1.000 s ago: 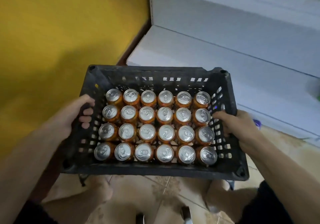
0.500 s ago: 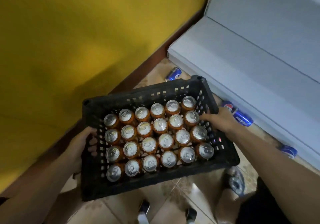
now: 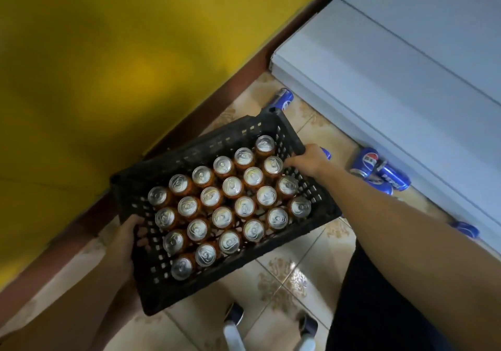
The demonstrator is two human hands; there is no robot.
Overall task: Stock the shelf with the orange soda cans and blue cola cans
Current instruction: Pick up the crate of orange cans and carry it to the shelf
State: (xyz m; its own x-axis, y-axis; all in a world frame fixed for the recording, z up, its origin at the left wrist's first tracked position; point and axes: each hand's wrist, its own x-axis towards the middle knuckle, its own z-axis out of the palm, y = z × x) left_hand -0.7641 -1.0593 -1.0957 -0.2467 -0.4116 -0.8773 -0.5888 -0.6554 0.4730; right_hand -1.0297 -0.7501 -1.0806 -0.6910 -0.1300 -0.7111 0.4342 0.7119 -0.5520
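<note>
Orange soda cans (image 3: 230, 207) fill the black crate (image 3: 173, 293) between your hands: left hand (image 3: 125, 242) clamped on its near-left wall, right hand (image 3: 309, 159) gripping the far-right rim. Blue cola cans (image 3: 379, 171) lie on the floor (image 3: 287, 277) beside the white shelf (image 3: 379, 79).

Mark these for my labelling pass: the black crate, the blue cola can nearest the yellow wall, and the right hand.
Black crate (image 3: 189, 158): head view, far side wall.
Blue cola can (image 3: 283, 100): head view, side of can.
Right hand (image 3: 309, 160): head view, back of hand.
</note>
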